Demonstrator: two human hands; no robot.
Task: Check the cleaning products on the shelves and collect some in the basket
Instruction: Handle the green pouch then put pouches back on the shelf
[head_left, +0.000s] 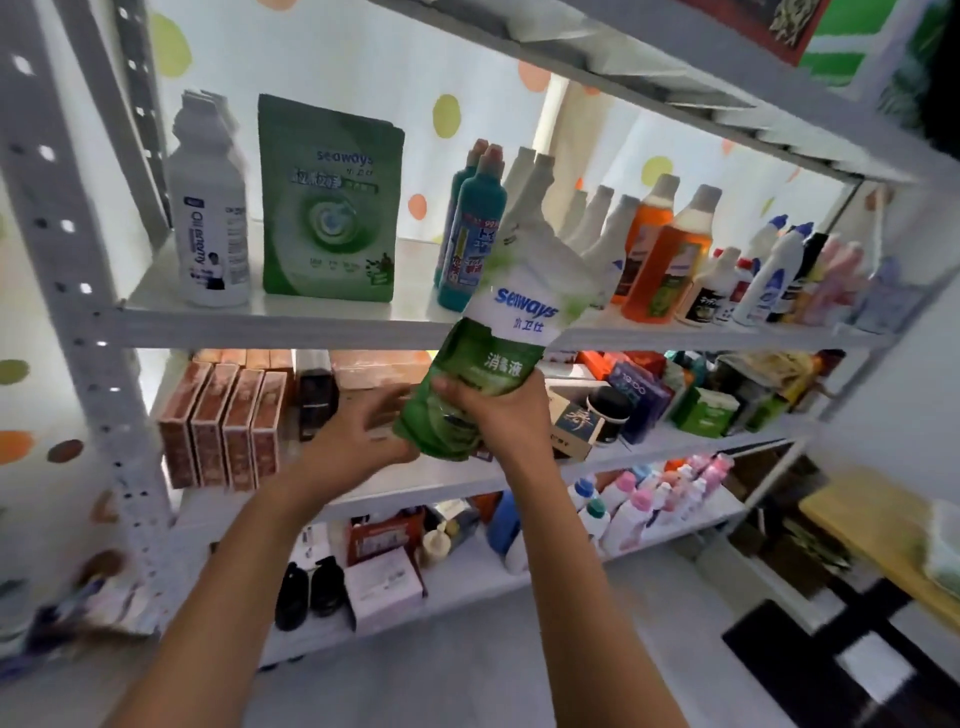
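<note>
A white and green Seaways bottle (511, 322) is held tilted in front of the white shelf unit (270, 325), its top leaning right. My right hand (498, 410) grips its green lower part. Just left of the bottle's base, my left hand (358, 434) has its fingers spread and touches or nearly touches it. On the upper shelf stand a white bottle (210, 208), a green Seaways pouch (330, 200) and teal bottles (470, 234). No basket is in view.
Further right on the upper shelf stand white and orange bottles (660, 254) and several small bottles. Brown boxes (223, 426) fill the middle shelf's left side. Pink-capped bottles (649, 504) line the lower shelf. A yellow table (872, 525) stands at right.
</note>
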